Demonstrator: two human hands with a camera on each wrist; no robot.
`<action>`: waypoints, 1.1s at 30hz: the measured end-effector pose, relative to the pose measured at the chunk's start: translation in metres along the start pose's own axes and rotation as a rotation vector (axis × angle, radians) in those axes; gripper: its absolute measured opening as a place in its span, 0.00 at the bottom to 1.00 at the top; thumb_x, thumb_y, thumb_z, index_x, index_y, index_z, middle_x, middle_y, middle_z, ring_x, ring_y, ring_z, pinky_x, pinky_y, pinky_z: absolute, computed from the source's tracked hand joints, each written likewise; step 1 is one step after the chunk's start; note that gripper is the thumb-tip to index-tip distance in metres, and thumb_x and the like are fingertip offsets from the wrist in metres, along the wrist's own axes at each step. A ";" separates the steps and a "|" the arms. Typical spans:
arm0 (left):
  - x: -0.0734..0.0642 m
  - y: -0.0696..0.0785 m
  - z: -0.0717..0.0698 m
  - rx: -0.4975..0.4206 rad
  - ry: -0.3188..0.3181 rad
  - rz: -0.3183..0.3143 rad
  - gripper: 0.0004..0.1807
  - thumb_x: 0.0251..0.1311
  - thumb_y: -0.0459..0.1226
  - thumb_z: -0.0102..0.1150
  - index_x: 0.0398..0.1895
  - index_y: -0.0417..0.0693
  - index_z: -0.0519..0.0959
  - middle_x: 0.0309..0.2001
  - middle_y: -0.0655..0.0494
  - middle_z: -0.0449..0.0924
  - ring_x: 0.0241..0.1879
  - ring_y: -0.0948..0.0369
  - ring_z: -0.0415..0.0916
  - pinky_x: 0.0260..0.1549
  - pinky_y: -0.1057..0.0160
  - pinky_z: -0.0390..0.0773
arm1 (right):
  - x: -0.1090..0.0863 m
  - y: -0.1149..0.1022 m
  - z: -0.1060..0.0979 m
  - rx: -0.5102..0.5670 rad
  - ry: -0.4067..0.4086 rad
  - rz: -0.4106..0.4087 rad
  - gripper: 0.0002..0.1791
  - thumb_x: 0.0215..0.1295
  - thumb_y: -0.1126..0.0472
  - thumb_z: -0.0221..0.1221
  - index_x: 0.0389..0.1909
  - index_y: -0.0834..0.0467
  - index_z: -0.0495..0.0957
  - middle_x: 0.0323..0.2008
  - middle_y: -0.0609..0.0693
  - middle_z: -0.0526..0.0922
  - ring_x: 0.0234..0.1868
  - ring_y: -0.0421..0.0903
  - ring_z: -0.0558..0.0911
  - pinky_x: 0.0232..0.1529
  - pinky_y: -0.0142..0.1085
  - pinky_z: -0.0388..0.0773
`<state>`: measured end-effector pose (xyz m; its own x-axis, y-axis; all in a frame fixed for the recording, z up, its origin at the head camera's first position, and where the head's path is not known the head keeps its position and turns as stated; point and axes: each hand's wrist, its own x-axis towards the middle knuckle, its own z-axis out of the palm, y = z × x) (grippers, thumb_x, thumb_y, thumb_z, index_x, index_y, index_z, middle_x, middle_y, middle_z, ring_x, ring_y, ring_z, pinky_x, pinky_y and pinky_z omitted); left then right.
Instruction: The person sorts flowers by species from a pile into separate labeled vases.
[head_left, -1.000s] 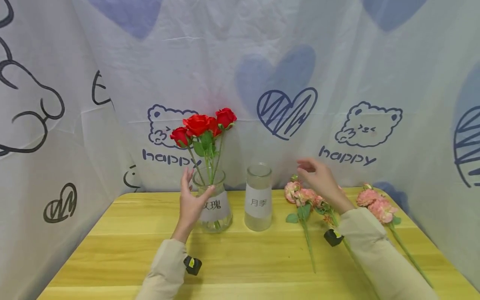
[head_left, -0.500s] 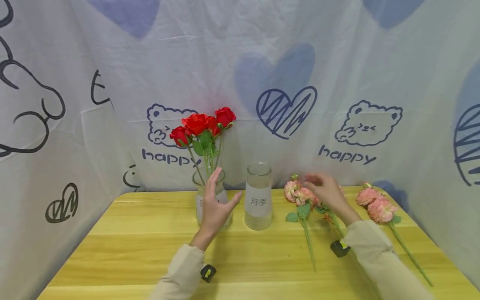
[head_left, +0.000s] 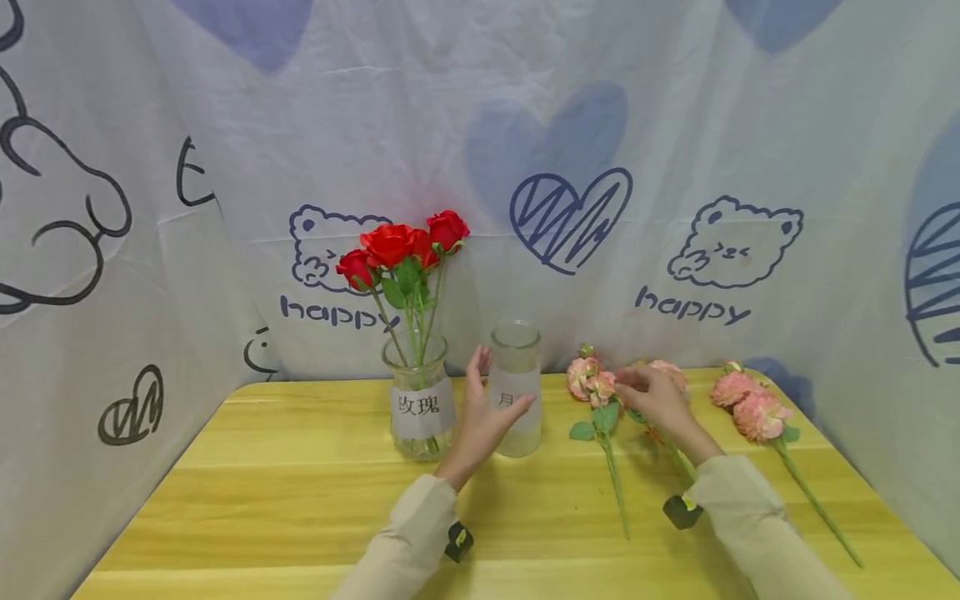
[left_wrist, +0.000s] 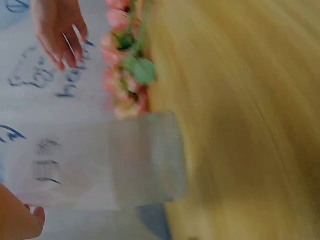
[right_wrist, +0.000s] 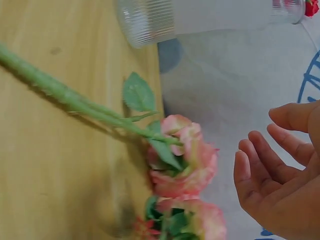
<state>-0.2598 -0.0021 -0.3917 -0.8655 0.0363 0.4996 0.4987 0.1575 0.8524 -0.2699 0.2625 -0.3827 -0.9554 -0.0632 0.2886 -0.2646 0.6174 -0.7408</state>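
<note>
In the head view my left hand (head_left: 480,425) is spread at the tall glass vase (head_left: 517,364), with the thumb across its white paper label. The left wrist view shows only part of that hand (left_wrist: 20,217) beside the vase. My right hand (head_left: 660,404) hovers over the pink flowers, partly hiding the middle stem (head_left: 678,462). Its fingers are loosely bent and hold nothing in the right wrist view, next to a pink bloom (right_wrist: 182,157). The left pink flower (head_left: 585,381) lies with its head toward the vase.
Red roses (head_left: 390,244) stand in a wider labelled glass vase (head_left: 405,450) on the left. Another pink flower (head_left: 759,414) lies at the right on the wooden table (head_left: 285,475). A printed cloth (head_left: 465,75) hangs behind the table.
My left hand has moved right, from the vase of roses to the tall vase. The right hand has come down and slightly right, closer to the pink flowers.
</note>
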 end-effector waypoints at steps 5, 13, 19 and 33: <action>0.009 -0.014 0.004 0.009 0.005 -0.091 0.54 0.50 0.37 0.73 0.74 0.36 0.46 0.72 0.39 0.51 0.70 0.46 0.50 0.66 0.46 0.54 | -0.006 0.013 0.013 0.024 -0.037 0.038 0.16 0.68 0.68 0.56 0.52 0.74 0.74 0.48 0.68 0.79 0.48 0.61 0.78 0.41 0.43 0.79; 0.019 -0.028 0.007 0.028 -0.021 -0.124 0.53 0.52 0.37 0.72 0.74 0.35 0.48 0.70 0.37 0.56 0.66 0.44 0.59 0.63 0.45 0.60 | -0.014 0.025 0.020 0.028 -0.072 0.095 0.17 0.68 0.67 0.56 0.52 0.74 0.74 0.49 0.68 0.79 0.50 0.63 0.77 0.47 0.50 0.76; 0.020 -0.034 0.002 0.107 -0.019 -0.081 0.47 0.52 0.37 0.72 0.71 0.36 0.55 0.64 0.38 0.65 0.60 0.45 0.67 0.58 0.46 0.68 | -0.017 0.031 0.022 0.102 -0.120 0.134 0.17 0.69 0.67 0.56 0.53 0.75 0.73 0.47 0.68 0.78 0.45 0.60 0.78 0.40 0.45 0.79; 0.021 -0.035 0.005 0.175 -0.053 -0.061 0.44 0.51 0.41 0.73 0.68 0.39 0.60 0.55 0.42 0.72 0.51 0.47 0.73 0.49 0.47 0.74 | -0.022 0.039 0.032 0.212 -0.213 0.290 0.15 0.62 0.70 0.60 0.44 0.77 0.72 0.35 0.62 0.79 0.32 0.49 0.81 0.30 0.43 0.83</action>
<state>-0.2956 -0.0019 -0.4123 -0.8973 0.0723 0.4355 0.4336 0.3296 0.8387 -0.2632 0.2627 -0.4369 -0.9942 -0.0851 -0.0653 0.0190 0.4595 -0.8880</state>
